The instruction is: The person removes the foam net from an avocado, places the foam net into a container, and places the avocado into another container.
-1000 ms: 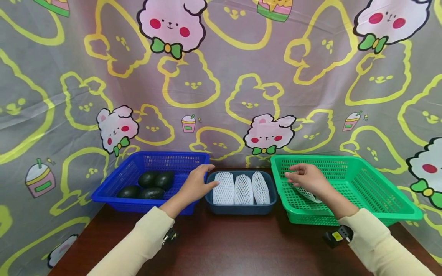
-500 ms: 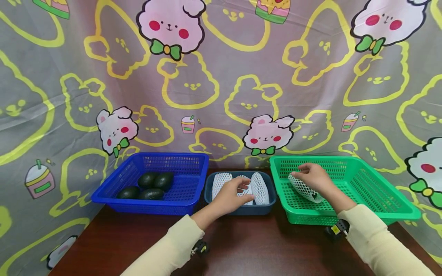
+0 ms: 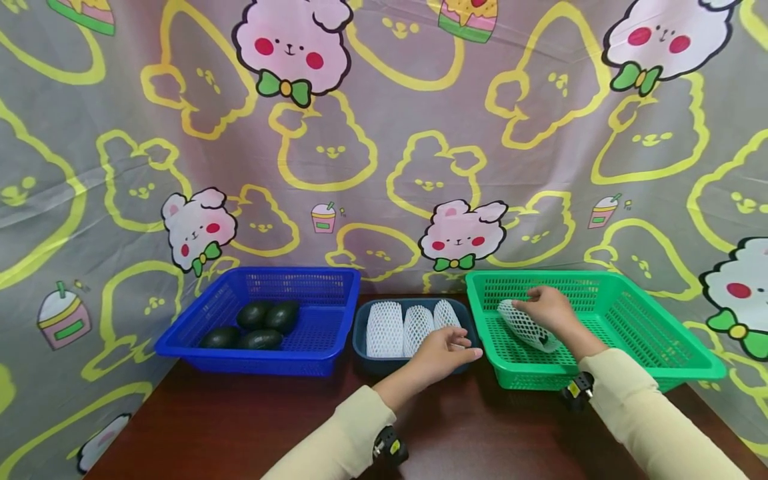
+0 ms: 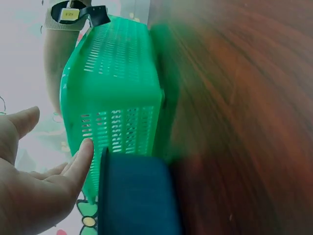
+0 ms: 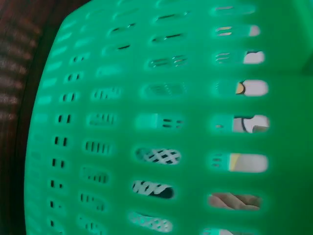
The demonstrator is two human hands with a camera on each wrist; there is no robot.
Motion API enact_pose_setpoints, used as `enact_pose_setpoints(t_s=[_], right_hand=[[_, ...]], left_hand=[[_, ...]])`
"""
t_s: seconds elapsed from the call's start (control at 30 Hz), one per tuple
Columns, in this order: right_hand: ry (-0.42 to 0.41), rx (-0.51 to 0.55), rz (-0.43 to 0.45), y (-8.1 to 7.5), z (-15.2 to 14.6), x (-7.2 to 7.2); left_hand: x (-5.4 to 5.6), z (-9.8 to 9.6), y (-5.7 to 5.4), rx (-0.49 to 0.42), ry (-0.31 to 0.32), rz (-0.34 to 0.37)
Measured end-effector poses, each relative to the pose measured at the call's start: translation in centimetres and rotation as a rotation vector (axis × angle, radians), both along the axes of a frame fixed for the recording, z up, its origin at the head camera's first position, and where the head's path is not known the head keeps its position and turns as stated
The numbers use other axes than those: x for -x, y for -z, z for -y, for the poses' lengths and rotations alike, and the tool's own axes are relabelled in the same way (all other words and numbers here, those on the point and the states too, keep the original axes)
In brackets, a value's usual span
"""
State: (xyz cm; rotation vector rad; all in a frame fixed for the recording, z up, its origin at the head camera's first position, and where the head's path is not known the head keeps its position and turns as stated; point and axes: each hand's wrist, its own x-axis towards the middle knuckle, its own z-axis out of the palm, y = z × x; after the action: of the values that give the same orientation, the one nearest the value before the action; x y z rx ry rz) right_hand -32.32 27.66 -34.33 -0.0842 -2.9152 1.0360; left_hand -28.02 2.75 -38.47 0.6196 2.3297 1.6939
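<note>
In the head view, my left hand [image 3: 441, 352] hovers over the front right of a dark blue tray [image 3: 384, 365], fingers spread and bent, nothing between them. It partly hides the rightmost of three white foam net sleeves [image 3: 384, 330] in the tray. My right hand [image 3: 549, 310] is inside the green basket [image 3: 600, 373], its fingertips close over a white foam net sleeve [image 3: 528, 327] with something dark showing at its lower end. In the right wrist view, fingers [image 5: 234, 201] and netting [image 5: 164, 156] show through the basket's slots.
A blue basket [image 3: 258, 363] at the left holds several dark green avocados [image 3: 282, 317]. All containers stand on a brown wooden table [image 3: 270, 413], before a cartoon-printed cloth [image 3: 360, 133]. Tray and green basket stand close side by side.
My left hand has moved right, from beside the blue basket across the tray to its right front. My right hand has slid slightly right and up, uncovering more of the sleeve, which stays put.
</note>
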Motion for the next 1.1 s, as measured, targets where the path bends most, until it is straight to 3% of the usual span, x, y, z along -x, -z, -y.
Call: enact_pose_setpoints(t_s=[0.27, 0.67, 0.87, 1.1], right_hand=[[0.032, -0.023, 0.040, 0.9, -0.3, 0.7], [0.003, -0.038, 0.125, 1.2, 0.3, 1.5], [-0.012, -0.063, 0.164, 1.3, 0.2, 1.9], [-0.031, -0.101, 0.236, 1.5, -0.2, 2.5]], left_hand=[[0.1, -1.8, 0.9, -0.254, 0.032, 0.214], [-0.1, -2.9, 1.4, -0.412, 0.085, 0.247], [-0.1, -3.3, 1.3, -0.440, 0.088, 0.300], [-0.1, -3.5, 1.5, -0.430, 0.097, 0.314]])
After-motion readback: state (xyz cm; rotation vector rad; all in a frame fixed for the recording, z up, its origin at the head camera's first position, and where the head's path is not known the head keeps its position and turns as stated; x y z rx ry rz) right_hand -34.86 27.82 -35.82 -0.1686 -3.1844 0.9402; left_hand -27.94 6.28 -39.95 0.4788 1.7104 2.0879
